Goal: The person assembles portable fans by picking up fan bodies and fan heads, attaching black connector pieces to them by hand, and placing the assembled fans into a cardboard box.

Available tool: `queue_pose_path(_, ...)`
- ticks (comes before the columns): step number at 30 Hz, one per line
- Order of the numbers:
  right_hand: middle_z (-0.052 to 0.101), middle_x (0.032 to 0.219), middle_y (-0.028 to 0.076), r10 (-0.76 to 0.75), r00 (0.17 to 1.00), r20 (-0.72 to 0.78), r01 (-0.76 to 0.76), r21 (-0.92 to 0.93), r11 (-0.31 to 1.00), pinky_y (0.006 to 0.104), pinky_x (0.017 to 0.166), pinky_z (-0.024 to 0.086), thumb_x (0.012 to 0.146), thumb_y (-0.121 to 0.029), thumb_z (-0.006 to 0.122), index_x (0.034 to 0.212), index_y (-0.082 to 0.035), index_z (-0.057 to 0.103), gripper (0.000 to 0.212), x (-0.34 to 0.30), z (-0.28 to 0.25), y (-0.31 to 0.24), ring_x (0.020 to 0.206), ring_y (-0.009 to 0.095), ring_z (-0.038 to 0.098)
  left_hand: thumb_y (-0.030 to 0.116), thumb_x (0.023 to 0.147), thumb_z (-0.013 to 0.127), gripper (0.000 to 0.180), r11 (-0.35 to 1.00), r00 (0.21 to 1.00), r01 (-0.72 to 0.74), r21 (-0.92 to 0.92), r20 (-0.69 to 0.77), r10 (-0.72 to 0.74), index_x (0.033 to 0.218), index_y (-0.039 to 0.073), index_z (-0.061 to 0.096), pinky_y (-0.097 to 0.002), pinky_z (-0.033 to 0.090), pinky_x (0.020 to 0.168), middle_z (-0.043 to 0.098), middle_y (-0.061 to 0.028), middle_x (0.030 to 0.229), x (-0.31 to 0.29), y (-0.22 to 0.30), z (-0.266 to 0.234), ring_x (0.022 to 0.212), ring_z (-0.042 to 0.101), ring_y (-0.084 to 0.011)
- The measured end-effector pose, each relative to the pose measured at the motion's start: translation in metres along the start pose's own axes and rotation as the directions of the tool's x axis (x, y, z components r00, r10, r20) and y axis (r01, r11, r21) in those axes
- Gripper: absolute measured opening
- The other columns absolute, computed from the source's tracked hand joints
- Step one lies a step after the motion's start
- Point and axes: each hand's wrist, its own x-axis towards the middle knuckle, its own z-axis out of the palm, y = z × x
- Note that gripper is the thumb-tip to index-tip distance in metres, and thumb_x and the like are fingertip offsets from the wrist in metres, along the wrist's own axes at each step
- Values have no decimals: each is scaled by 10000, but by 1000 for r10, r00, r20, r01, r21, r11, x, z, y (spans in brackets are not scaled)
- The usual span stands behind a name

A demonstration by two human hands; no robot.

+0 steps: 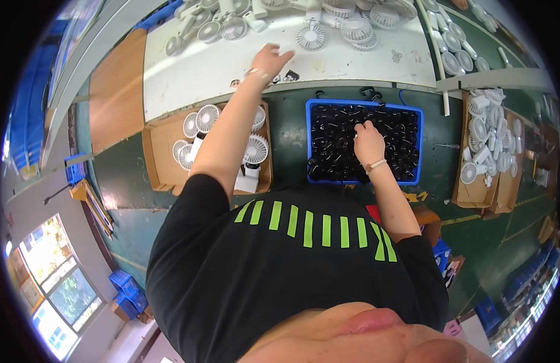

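The left hand (269,60) is stretched, fingers spread and empty, toward the white fans (311,36) heaped on the far bench, while the right hand (368,141) is dipped, fingertips seemingly pinching, into the blue tray (308,142) of small black parts (334,142) kept close in front.

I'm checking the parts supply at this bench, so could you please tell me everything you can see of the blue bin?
The blue bin is a shallow rectangular tray, apparently plastic, with a raised rim. It sits flat on the dark green bench, in front of the person and just below the white table's edge. It is nearly full of small black parts, too small to tell apart. The right hand reaches into it, fingers among the parts.
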Motion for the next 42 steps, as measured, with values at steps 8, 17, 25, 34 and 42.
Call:
queue_pose_path(8, 556, 813, 29, 301, 951, -65, -88, 880, 467, 243, 663, 459, 818, -86, 713, 1071, -27, 627, 273, 2, -22, 32, 737, 103, 528, 440, 549, 879, 1009, 963, 959, 270, -15, 96, -267, 1272, -99, 427, -375, 500, 909, 588, -244, 1208, 106, 35, 79, 1097, 604, -333)
queue_pose_path(17, 627, 980, 63, 293, 926, 236, -207, 970, -129, 249, 702, 512, 958, -149, 572, 1182, -43, 559, 248, -23, -34, 8, 825, 153, 643, 32, 870, 621, 491, 477, 962, -272, -836, -256, 99, 1300, 38, 383, -352, 528, 848, 630, -111, 1128, -143, 14, -12, 972, 637, -223)
queue_pose_path(25, 648, 981, 43, 23, 976, 217, -213, 971, -104, 199, 656, 469, 929, -125, 612, 1252, -43, 589, 335, -42, -37, -59, 754, 89, 601, 200, 874, 678, 436, 695, 861, 291, -657, 497, 110, 1219, 36, 466, -298, 517, 646, 605, -88, 856, -314, -64, 43, 744, 608, -140)
queue_pose_path(34, 640, 1020, 37, -27, 984, 178, -180, 979, -98, 222, 739, 484, 945, -125, 587, 1287, -40, 566, 353, -85, -38, -67, 805, 89, 601, 95, 897, 454, 343, 388, 931, 324, -863, 364, 30, 1222, -11, 451, -343, 532, 828, 605, -163, 1060, -344, -40, 11, 940, 649, -251)
queue_pose_path(42, 653, 1012, 62, 112, 994, 6, -8, 1000, 16, 245, 751, 507, 896, -24, 619, 1260, -4, 573, 367, -110, -53, -58, 837, 121, 625, 161, 900, 552, 460, 409, 748, 350, -843, 514, 419, 1294, -37, 418, -332, 480, 926, 600, -169, 1170, -369, -29, -10, 1029, 622, -220)
